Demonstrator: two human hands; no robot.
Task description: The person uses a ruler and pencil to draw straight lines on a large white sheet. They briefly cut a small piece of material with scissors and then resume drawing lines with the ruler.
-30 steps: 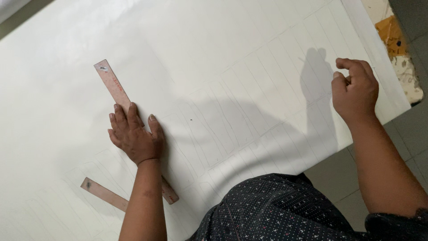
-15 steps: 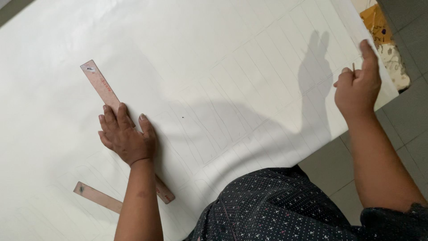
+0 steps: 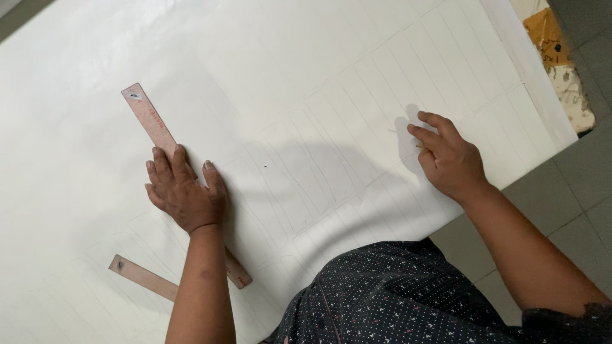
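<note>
White sheet (image 3: 306,76): far half bare, open passage. Near left blocked by long wooden ruler (image 3: 150,121) under left hand (image 3: 185,194); shorter wooden strip (image 3: 140,277) lies beside the forearm. Right hand (image 3: 449,159) occupies right edge. Wide gap between hands.

Long pinkish wooden ruler (image 3: 153,127) lying flat and diagonal on the white sheet (image 3: 306,83); a thin pencil (image 3: 417,146), mostly hidden, touches the faint ruled rectangles.
</note>
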